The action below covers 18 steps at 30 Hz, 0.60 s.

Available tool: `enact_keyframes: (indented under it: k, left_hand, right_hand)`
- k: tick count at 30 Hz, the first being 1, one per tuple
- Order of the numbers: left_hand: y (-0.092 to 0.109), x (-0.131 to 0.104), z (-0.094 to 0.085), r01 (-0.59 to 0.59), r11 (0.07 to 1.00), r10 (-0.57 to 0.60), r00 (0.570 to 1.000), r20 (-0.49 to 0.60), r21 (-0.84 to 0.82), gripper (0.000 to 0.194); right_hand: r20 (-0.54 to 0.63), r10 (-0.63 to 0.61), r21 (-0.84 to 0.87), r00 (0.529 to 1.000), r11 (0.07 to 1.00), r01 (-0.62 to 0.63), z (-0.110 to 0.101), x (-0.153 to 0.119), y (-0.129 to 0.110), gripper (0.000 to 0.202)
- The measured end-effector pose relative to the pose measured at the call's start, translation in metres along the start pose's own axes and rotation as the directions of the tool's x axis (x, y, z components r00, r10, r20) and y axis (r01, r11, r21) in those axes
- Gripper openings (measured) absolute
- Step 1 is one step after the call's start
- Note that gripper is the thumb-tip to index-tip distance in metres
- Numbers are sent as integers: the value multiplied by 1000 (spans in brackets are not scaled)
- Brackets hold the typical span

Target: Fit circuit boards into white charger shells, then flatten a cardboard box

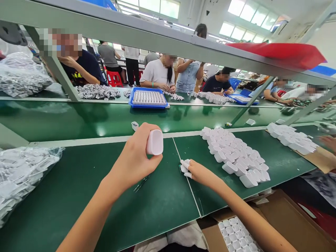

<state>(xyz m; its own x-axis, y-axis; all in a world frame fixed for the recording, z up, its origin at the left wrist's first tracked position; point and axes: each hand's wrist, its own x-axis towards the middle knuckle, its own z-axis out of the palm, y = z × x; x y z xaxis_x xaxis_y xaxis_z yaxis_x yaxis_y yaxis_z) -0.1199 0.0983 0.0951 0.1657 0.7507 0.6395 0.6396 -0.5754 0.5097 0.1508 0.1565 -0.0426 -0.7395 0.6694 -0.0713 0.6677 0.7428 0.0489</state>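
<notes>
My left hand (135, 155) is raised over the green table, its fingers wrapped round a white plastic housing (155, 142) with rounded corners. Lower and to the right, my right hand (195, 169) has white covers on its fingertips. Those fingers are closed at the tabletop on a small dark-green piece (181, 169), mostly hidden by them; its kind cannot be made out. Several thin dark wires or pins (141, 183) lie below my left hand. Right of my right hand stands a large group of similar white housings (233, 150).
A clear bag of white parts (25, 175) lies at the left. The green conveyor belt (112, 120) runs behind the table, below a metal shelf frame (168, 33). Co-workers sit beyond it near a blue tray (131, 101). A carton of white housings (220, 234) stands below the table edge.
</notes>
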Motion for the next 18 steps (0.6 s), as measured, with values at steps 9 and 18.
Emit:
enact_keyframes:
  k: [9,18]
  left_hand:
    - [2,1,-3,-52,999,52,999,6,5,34]
    - [3,1,-6,-24,999,24,1000,-5,22,34]
  right_hand:
    - [-7,-76,-125,997,989,75,9,5,-3,26]
    - [34,-99,-102,995,990,102,3,7,-4,32]
